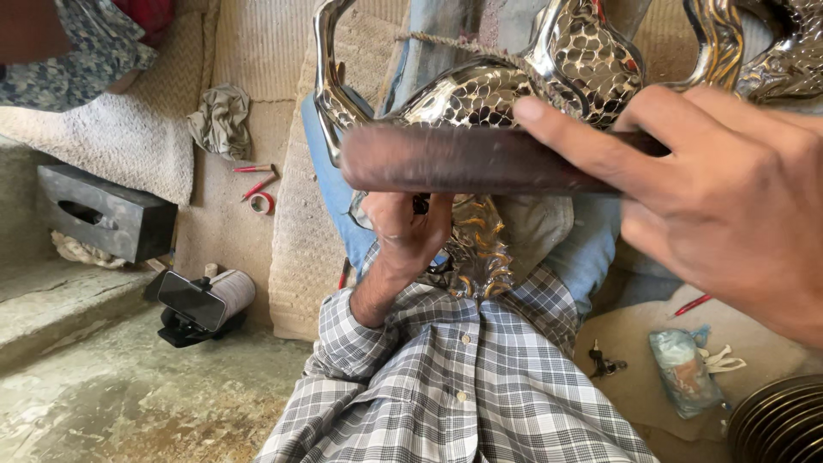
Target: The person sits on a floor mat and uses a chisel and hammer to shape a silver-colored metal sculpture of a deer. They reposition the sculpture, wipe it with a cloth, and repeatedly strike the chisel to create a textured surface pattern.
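Clamped in my right hand point(729, 197), a dark wooden bar point(463, 160) crosses the shiny scaled metal piece point(514, 86) on my lap. Below, my left hand point(407, 227) pinches its lower part; I judge hammering underway, needing steady bracing.

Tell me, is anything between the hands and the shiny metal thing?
Nothing visible is. The right hand already grips a dark wooden bar held across the shiny scaled metal piece, and the left hand reaches under the bar at the piece's lower part. Whether bar and metal touch is unclear.

Worn stone floor point(103, 403), beige mats point(257, 51)
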